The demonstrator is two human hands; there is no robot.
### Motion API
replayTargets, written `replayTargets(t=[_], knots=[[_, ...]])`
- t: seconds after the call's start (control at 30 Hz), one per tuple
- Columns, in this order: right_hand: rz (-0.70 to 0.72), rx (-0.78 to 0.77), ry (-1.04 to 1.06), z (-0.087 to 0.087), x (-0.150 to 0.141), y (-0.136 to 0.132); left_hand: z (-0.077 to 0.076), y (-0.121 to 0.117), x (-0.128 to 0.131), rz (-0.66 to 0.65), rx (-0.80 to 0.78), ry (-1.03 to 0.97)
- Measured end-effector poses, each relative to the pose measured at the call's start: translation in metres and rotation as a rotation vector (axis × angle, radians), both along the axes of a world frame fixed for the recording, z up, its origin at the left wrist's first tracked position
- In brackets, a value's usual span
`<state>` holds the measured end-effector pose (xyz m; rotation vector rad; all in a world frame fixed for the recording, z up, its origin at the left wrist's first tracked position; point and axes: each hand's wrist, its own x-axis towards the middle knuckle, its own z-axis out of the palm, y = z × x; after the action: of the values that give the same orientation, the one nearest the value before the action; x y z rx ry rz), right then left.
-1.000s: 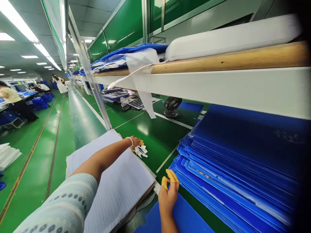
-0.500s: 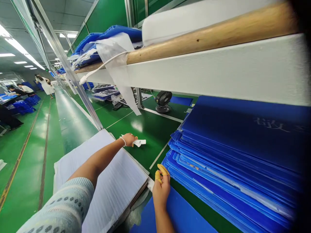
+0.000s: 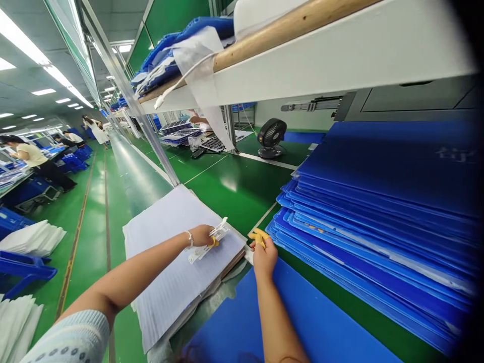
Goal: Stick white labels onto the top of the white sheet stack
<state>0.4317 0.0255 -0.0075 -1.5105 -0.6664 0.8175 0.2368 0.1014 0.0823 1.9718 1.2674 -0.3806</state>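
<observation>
My left hand [image 3: 202, 235] rests over the far part of a stack of ribbed white foam sheets [image 3: 166, 262] and pinches a bunch of white paper-like strips [image 3: 209, 244]. A yellow finger cot [image 3: 215, 242] shows under those strips. My right hand [image 3: 263, 258] sits at the stack's near-right corner, curled, with yellow finger cots [image 3: 258, 237] on its fingers and nothing visible in them. Below it lies a flat blue plastic sheet [image 3: 313, 322], and a tall pile of blue corrugated plastic sheets [image 3: 370, 222] rises to the right.
A white shelf [image 3: 302, 60] with a wooden rail runs overhead, bearing blue and white bundles. Beyond it stand a black fan [image 3: 269, 137] and a keyboard [image 3: 213, 144]. Co-workers and blue crates [image 3: 22, 267] are at the left, across a green aisle.
My left hand has come back from beyond the stack's far edge and now holds the white strips over the stack. My right hand has shifted slightly, and the view has tilted up.
</observation>
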Motion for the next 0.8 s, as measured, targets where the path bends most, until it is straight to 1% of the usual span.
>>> replayTargets(t=[0.07,0.17,0.23,0.37,0.43,0.5,0.6,0.7,0.8], knots=[[0.002,0.004,-0.002,0.0,0.0,0.001,-0.004,-0.004,0.0,0.003,-0.002,-0.016],[0.036,0.004,-0.045,-0.001,-0.001,0.001,-0.005,-0.006,0.004,-0.002,0.02,-0.02],[0.104,0.008,-0.111,-0.002,-0.003,0.002,-0.003,-0.008,0.006,-0.004,0.036,-0.007],[0.302,0.07,-0.348,0.0,-0.009,0.004,0.002,-0.013,0.01,-0.009,0.093,0.034],[0.342,0.086,-0.418,0.0,-0.011,0.005,0.005,-0.015,0.011,-0.017,0.114,0.043],[0.343,0.068,-0.437,-0.001,-0.011,0.007,0.009,-0.018,0.014,-0.031,0.124,0.044],[0.344,0.015,-0.421,-0.009,-0.005,0.01,0.011,-0.022,0.021,-0.052,0.143,0.06],[0.352,-0.036,-0.371,-0.019,0.001,0.012,0.008,-0.027,0.028,-0.062,0.178,0.094],[0.344,-0.069,-0.32,-0.022,0.004,0.013,0.005,-0.033,0.033,-0.07,0.204,0.112]])
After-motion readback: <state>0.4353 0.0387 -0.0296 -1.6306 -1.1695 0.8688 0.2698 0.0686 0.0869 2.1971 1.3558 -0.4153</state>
